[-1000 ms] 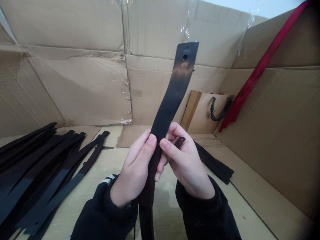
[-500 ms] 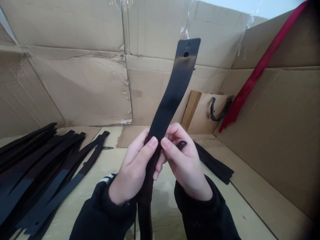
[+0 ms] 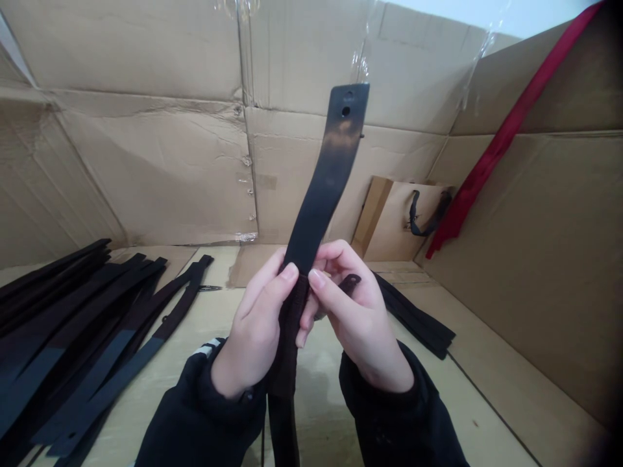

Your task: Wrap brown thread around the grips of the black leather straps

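Observation:
A flat, shiny black plastic strip [image 3: 318, 201] rises from a dark fabric sleeve [image 3: 287, 350] and bends to the right, with a hole near its top end. My left hand [image 3: 260, 318] is closed around the sleeve's left side, thumb on top where the strip comes out. On the right edge of the same mouth, my right hand [image 3: 353, 311] pinches the fabric between thumb and fingers. Out of my right hand pokes the end of a small dark piece [image 3: 351, 281] with a hole in it; the rest is hidden. Below my hands the band hangs toward me.
Several black and dark brown strips [image 3: 107, 337] lie piled on the table at left. More black strips [image 3: 418, 318] lie behind my right hand. A kraft paper bag [image 3: 399, 220] leans against the cardboard wall [image 3: 185, 168], and a red ribbon [image 3: 506, 143] hangs at right.
The strip's top end has swung left and slightly down. Both thumbs have shifted a little left, and more of the sleeve's edge shows between them.

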Available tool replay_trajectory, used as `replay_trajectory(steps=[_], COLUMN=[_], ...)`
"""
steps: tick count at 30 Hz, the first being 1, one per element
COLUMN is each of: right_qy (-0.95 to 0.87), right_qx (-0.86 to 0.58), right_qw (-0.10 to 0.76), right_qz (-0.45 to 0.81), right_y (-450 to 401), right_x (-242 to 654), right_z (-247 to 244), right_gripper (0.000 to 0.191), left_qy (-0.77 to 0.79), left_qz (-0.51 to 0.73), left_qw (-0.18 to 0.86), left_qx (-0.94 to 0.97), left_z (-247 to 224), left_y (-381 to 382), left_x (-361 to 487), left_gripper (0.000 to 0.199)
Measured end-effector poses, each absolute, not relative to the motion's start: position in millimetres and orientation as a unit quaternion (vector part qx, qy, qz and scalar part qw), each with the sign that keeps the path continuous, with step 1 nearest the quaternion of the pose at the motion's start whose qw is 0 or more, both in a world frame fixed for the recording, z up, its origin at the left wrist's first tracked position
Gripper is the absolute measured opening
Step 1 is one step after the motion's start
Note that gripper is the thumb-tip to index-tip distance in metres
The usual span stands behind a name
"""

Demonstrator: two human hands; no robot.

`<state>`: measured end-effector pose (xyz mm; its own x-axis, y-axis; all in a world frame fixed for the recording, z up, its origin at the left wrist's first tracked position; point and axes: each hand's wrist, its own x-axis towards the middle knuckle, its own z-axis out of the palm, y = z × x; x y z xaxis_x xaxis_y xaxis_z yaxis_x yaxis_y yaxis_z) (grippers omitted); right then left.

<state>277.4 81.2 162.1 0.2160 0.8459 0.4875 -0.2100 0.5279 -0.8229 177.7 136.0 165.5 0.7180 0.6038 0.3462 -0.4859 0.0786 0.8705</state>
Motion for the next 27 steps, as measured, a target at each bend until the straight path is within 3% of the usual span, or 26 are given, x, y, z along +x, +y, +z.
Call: replay_trajectory(steps=[12, 21, 27], right_qy=[-0.504, -0.502, -0.5], right_qx=[-0.345, -0.376, -0.367], right_qw=[0.713, 0.722, 0.743], right_qz=[0.344, 0.292, 0.25], right_y=[81.8, 77.5, 72.8], right_x=[277.3, 271.0, 283.6], right_z=[164.0, 164.1, 169.1], right_gripper=[0.018, 0.023, 0.017], left_qy=[0.139, 0.1, 0.106], left_qz=[0.404, 0.421, 0.385], left_qw=[0.675, 0.646, 0.644], left_qx=[0.602, 0.629, 0.653], left_z=[159.8, 159.8, 161.9], left_y=[133.3, 130.6, 128.8], left_x=[180.3, 179.8, 175.3], left_gripper=[0.027, 0.022, 0.025])
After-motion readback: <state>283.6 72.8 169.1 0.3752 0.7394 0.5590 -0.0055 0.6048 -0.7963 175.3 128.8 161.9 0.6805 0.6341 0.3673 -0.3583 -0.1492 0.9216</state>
